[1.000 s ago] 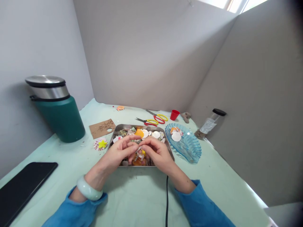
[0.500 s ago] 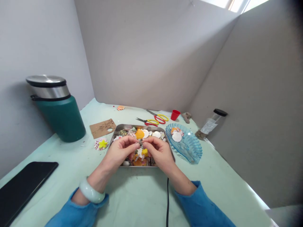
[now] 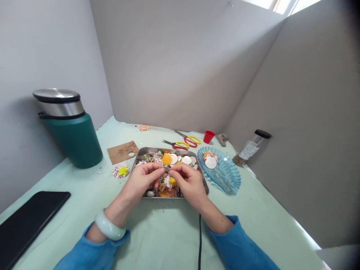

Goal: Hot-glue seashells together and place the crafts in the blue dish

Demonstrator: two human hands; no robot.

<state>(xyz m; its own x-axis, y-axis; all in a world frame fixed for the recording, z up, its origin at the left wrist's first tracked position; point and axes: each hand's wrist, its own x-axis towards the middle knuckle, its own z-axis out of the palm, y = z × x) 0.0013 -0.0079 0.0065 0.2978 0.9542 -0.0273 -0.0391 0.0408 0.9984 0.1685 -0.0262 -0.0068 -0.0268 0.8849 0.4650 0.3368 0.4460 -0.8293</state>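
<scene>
My left hand (image 3: 142, 179) and my right hand (image 3: 189, 181) meet fingertip to fingertip above a steel tray (image 3: 204, 179). Between thumbs and forefingers they pinch a small dark piece (image 3: 166, 170); what it is I cannot tell. The tray holds several small paper cut-outs (image 3: 167, 159) in orange, white, yellow and patterned prints. A pale green bangle (image 3: 108, 225) sits on my left wrist, and both arms wear blue sleeves.
A blue glass dish (image 3: 225, 176) with a few cut-outs lies right of the tray. Behind are two scissors (image 3: 184, 141), a red cup (image 3: 209, 136), a brown card (image 3: 122, 152) and a clear jar (image 3: 252, 147). A green flask (image 3: 71, 130) and black tablet (image 3: 26, 218) stand left.
Both hands have drawn their fingertips closer together over the tray and lifted slightly; the pinched piece is now held between both.
</scene>
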